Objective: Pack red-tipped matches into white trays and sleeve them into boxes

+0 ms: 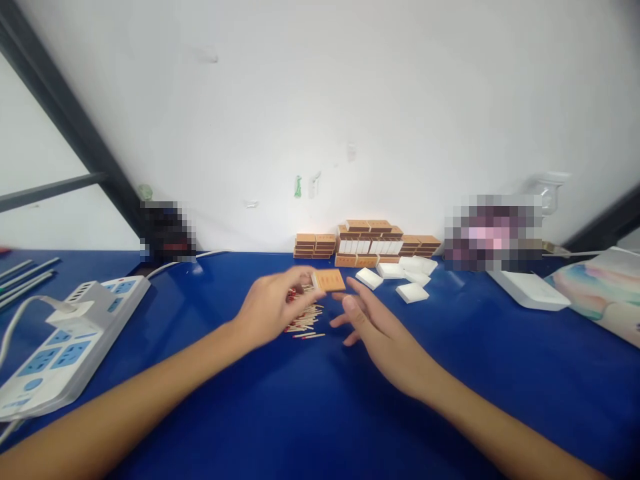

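My left hand [273, 308] is closed on an orange matchbox [329, 280], held by its left end just above the blue table [320, 400]. Under and beside that hand lies a loose pile of red-tipped matches [306, 321]. My right hand [373, 320] hovers just right of the matchbox with its fingers stretched out and apart, holding nothing. Its fingertips are close to the box but not touching it.
A stack of orange matchboxes [367, 241] stands against the white wall. Several white inner trays [400, 275] lie in front of it. A white power strip [65, 340] lies at the left. A white flat box [529, 291] and a colourful sheet [600, 293] lie at the right.
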A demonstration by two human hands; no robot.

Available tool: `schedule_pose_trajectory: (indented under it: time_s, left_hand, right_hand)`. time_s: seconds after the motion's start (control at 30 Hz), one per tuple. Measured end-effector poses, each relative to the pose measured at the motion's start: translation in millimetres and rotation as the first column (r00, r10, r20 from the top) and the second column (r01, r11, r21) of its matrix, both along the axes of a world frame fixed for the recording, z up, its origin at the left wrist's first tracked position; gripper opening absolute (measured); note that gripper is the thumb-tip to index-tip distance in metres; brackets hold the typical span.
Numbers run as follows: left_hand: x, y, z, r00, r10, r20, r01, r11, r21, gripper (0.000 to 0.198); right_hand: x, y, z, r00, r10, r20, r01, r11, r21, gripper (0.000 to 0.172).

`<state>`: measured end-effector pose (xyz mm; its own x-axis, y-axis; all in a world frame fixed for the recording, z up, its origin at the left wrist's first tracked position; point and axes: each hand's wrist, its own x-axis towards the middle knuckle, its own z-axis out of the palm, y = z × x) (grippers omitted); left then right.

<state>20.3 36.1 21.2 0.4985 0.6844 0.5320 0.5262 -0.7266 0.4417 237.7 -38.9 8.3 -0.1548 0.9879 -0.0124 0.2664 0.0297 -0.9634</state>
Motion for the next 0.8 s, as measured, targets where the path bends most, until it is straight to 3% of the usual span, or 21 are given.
schedule_pose_trajectory:
  time_s: [0.17,0.27,0.37,0.5,0.6,0.67,0.8]
  left_hand:
    - [20,82,24.9,0.982,0.160,-0.099,-0.153,0.985,0.075,0.032]
    - [34,115,19.4,0.971,0.208,-0.118,-0.200,0.977,0.081,0.031]
    - [41,127,6.3,0.957,0.255,-0.140,-0.243,0.965,0.100,0.026]
    - [44,123,-0.2,0.932,0.334,-0.142,-0.310,0.936,0.166,0.028]
    - [43,108,5.1,0.924,0.352,-0.150,-0.314,0.921,0.230,0.031]
    - [40,90,9.0,0.928,0.328,-0.175,-0.276,0.924,0.266,0.031]
    - [20,46,8.0,0.942,0.193,-0.276,-0.108,0.949,0.295,0.029]
  right_hand:
    - [22,24,-4.1,0.995,-0.091,0.047,0.088,0.994,0.069,0.059]
    - [28,28,-3.9,0.996,-0.070,0.047,0.066,0.995,0.075,0.059]
    - [28,25,1.0,0.997,-0.061,0.046,0.056,0.994,0.088,0.059]
    - [30,22,11.2,0.988,-0.078,0.134,0.057,0.987,0.153,0.056]
    - [46,31,17.6,0.922,-0.173,0.346,0.075,0.957,0.280,0.047]
    - [70,43,19.8,0.804,-0.308,0.508,0.103,0.915,0.390,0.038]
    - [136,72,18.7,0.547,-0.545,0.635,0.263,0.833,0.487,0.023]
